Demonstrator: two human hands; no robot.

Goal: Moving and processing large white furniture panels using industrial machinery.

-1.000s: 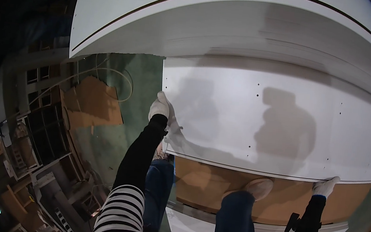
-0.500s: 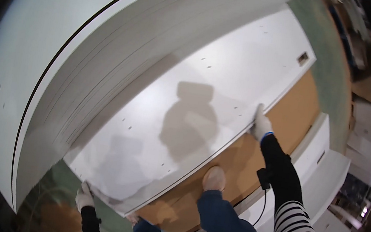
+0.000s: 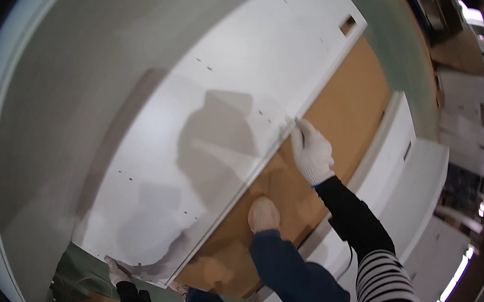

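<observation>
Along the lower long edge of the white panel (image 3: 207,141), the right hand (image 3: 312,152), in a white work glove, is closed over the rim, fingers curled onto the panel's face and the thumb side toward the brown board (image 3: 344,103) behind it. At the far bottom corner, the left hand (image 3: 116,271), also gloved in white, is pressed against the panel's short end; whether its fingers are wrapped around the corner or only laid flat cannot be told, since little of it is seen.

From the right-hand grip the panel is spread up and to the left, its long axis running diagonally from the lower left corner to the upper right, where a small square notch (image 3: 348,24) is cut near the end. The right hand is set about midway along that axis, the left hand at its lower end, so the upper end is held by neither. Small drilled holes are dotted in pairs across the face, and the shadow of a person is cast on it.

Beneath the panel a shoe (image 3: 263,214) and a blue-trousered leg (image 3: 293,275) are planted on the brown board. More white panels (image 3: 414,178) are stacked to the right. A green floor (image 3: 407,56) is seen beyond, with cluttered shelving at the dim edge of the room.
</observation>
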